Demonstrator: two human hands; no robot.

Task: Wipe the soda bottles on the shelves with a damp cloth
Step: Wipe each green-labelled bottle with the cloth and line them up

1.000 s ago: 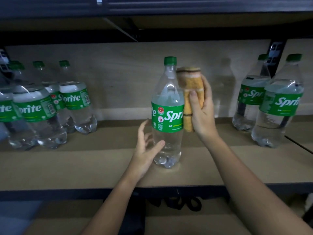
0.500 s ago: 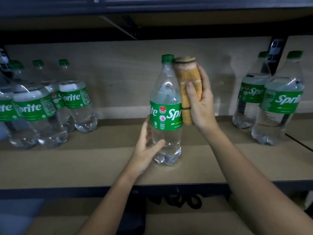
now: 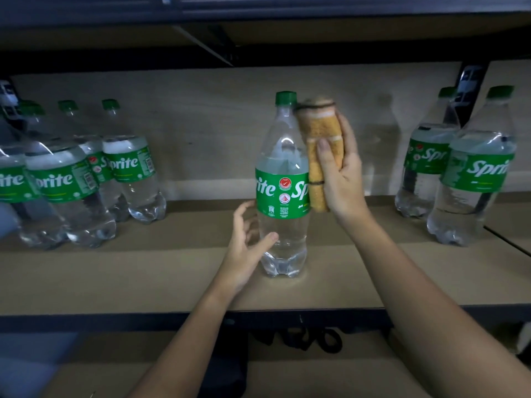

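Raised, right hand (image 3: 342, 179) presses cloth (image 3: 319, 156) seemingly against bottle (image 3: 283, 182).

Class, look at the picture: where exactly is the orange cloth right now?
In the head view, the orange terry cloth is just right of centre, gripped by the right hand against the right side of the clear green-labelled soda bottle.

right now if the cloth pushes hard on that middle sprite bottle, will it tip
Possibly: the middle bottle is tall on a narrow base, pushed up high by the cloth. It looks full, so probably heavy, and the left hand steadies it low down.

Shelf (image 3: 172, 271) bearing upright bottles (image 3: 283, 191).
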